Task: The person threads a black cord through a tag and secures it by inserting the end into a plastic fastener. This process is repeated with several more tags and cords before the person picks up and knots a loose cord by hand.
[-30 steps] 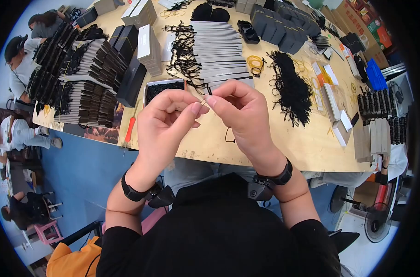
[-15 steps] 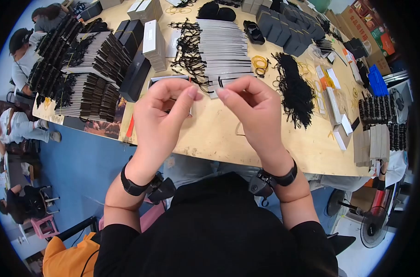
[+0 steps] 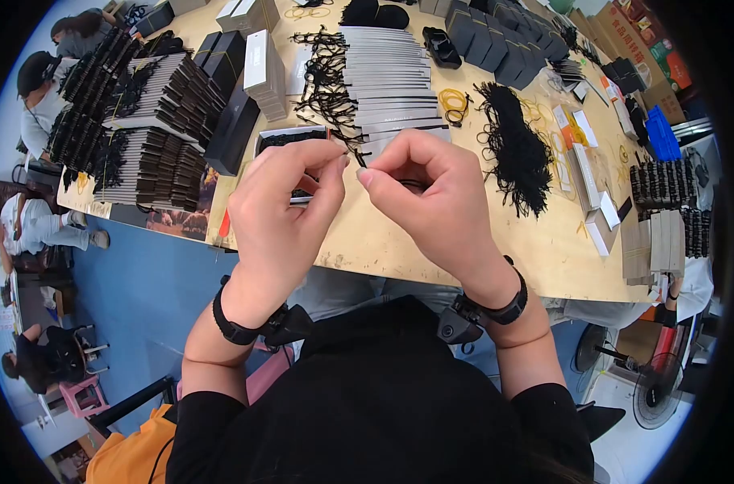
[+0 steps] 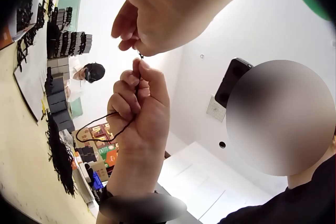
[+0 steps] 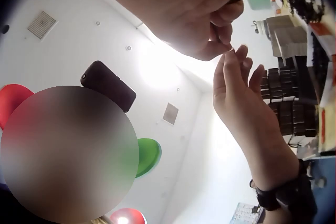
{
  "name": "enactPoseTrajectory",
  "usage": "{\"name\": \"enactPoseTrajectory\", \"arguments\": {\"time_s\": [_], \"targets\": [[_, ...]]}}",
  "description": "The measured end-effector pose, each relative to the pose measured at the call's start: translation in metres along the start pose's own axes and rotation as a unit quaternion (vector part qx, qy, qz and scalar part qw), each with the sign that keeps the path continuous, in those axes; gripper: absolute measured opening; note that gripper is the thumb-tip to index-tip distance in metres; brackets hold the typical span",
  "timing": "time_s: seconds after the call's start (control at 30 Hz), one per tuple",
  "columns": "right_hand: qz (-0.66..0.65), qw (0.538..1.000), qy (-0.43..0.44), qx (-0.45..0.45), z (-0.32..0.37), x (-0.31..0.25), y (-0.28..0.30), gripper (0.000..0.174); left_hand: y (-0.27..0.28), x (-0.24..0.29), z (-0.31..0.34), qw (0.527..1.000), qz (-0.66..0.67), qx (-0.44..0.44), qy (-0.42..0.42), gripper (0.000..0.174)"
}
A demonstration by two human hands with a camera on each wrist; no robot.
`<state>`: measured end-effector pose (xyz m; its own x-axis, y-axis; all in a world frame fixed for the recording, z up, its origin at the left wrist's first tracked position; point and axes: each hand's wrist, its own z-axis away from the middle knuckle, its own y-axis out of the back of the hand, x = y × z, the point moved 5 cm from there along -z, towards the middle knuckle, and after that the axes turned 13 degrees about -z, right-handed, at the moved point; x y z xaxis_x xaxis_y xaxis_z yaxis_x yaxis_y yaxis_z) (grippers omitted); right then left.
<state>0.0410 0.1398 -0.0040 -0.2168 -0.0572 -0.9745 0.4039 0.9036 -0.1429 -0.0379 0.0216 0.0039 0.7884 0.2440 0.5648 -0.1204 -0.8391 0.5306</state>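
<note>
My right hand (image 3: pixel 431 194) pinches a black cord (image 3: pixel 362 160) between thumb and forefinger, above the table. In the left wrist view, a loop of this cord (image 4: pixel 94 140) hangs out from the right palm. My left hand (image 3: pixel 278 214) faces it from the left, its thumb and forefinger brought together. A short dark bit of cord (image 4: pixel 140 55) shows at the left fingertips in the left wrist view. Only a small gap parts the two hands' tips. Behind them lies a row of grey flat strips (image 3: pixel 391 81) with black cords at their left ends.
An open box of black pieces (image 3: pixel 290 137) stands behind the left hand. A heap of black cords (image 3: pixel 512 149) lies to the right, with yellow bands (image 3: pixel 454 105) nearby. Bundled strips (image 3: pixel 153 173) and a tall white-topped stack (image 3: pixel 264 77) stand left. Other people sit beyond.
One second ago the hands met over a thin strand. They then moved apart, and have now come close together again, the right hand shifting left with the cord.
</note>
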Motion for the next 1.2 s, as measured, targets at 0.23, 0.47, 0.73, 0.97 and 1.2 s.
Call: {"name": "enactPoseTrajectory", "arguments": {"time_s": [0.23, 0.47, 0.73, 0.97, 1.2], "targets": [[-0.014, 1.000, -0.004, 0.010, -0.003, 0.002, 0.003, 0.010, 0.002, 0.005, 0.003, 0.999, -0.022, 0.003, -0.030, 0.014], [0.046, 0.999, -0.013, 0.019, -0.002, -0.002, 0.007, 0.010, 0.006, 0.010, 0.003, 0.995, -0.051, -0.011, -0.081, 0.016], [-0.088, 0.995, 0.040, -0.002, 0.000, 0.009, 0.005, 0.007, -0.005, -0.003, 0.012, 0.915, 0.318, -0.119, 0.220, 0.012], [0.074, 0.993, 0.095, 0.014, 0.000, 0.003, 0.004, 0.009, -0.017, -0.012, 0.016, 0.916, 0.331, -0.134, 0.185, 0.014], [0.199, 0.972, 0.124, -0.024, -0.015, -0.007, 0.011, 0.013, -0.026, -0.021, 0.011, 0.919, 0.326, -0.080, 0.208, 0.010]]}}
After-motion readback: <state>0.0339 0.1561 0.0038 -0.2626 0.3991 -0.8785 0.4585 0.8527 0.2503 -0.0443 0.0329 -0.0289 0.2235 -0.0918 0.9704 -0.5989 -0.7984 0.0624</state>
